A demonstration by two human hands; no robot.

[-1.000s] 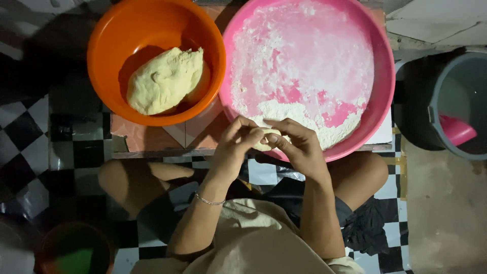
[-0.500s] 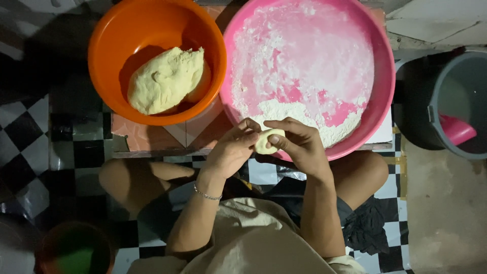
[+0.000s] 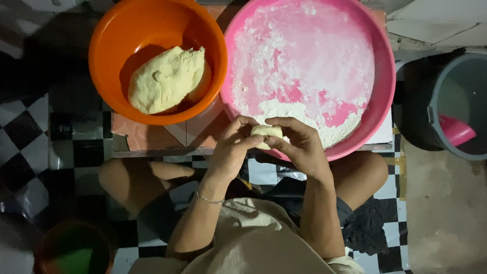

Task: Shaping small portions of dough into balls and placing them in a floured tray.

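A small pale dough ball (image 3: 267, 132) is pinched between both my hands just over the near rim of the pink basin (image 3: 383, 86). My left hand (image 3: 231, 152) grips it from the left, my right hand (image 3: 299, 144) from the right, fingertips wrapped round it. The pink basin holds white flour (image 3: 304, 114) heaped at its near side. To its left an orange bowl (image 3: 109, 38) contains a large lump of yellowish dough (image 3: 165, 78). A thin bracelet sits on my left wrist.
Both bowls rest on a low tiled ledge (image 3: 167, 134) above a black-and-white checkered floor (image 3: 20, 132). A grey bucket (image 3: 451, 101) with a pink scoop (image 3: 454, 129) stands at the right. A dark round container (image 3: 73, 248) sits bottom left. My bent knees flank my arms.
My hands have parted slightly and turned, so the small dough ball now shows between the fingers; a second ago they covered it.
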